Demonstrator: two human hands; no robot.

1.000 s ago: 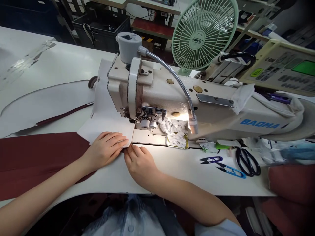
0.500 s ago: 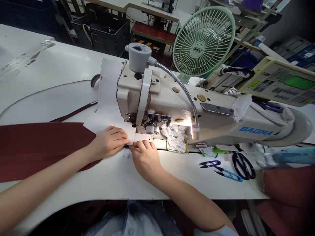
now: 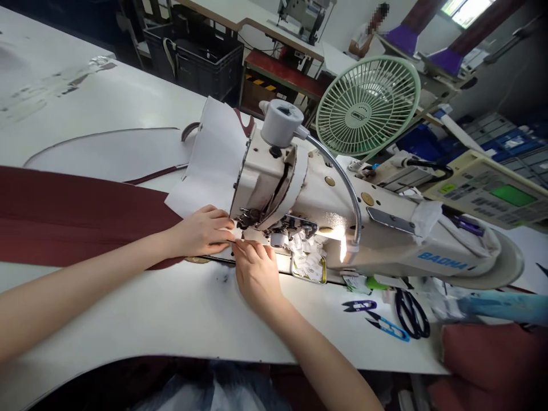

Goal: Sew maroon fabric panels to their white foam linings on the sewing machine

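My left hand [image 3: 204,231] is closed at the front of the sewing machine [image 3: 265,177], its fingers curled down close to the needle area. Long dark red fabric [image 3: 85,220] runs in from the left, beneath my left forearm. Beside it, my right hand [image 3: 257,271] pinches at a thin dark edge that looks like this fabric; the fingers of both hands nearly meet. My fingers hide most of what they grip. Behind my left hand a white sheet [image 3: 214,154] stands against the machine head. The needle tip cannot be made out.
A small tray [image 3: 309,269] of white labels sits by the machine bed. Purple snips [image 3: 360,306], blue snips [image 3: 389,327] and black-handled scissors [image 3: 411,314] lie to the right. A green fan [image 3: 368,105] stands behind. Folded red fabric [image 3: 483,354] is at lower right.
The view has tilted and shifted, so the machine appears further right and a person shows in the background. Both hands stay close together at the machine; a thin dark edge now shows between them.
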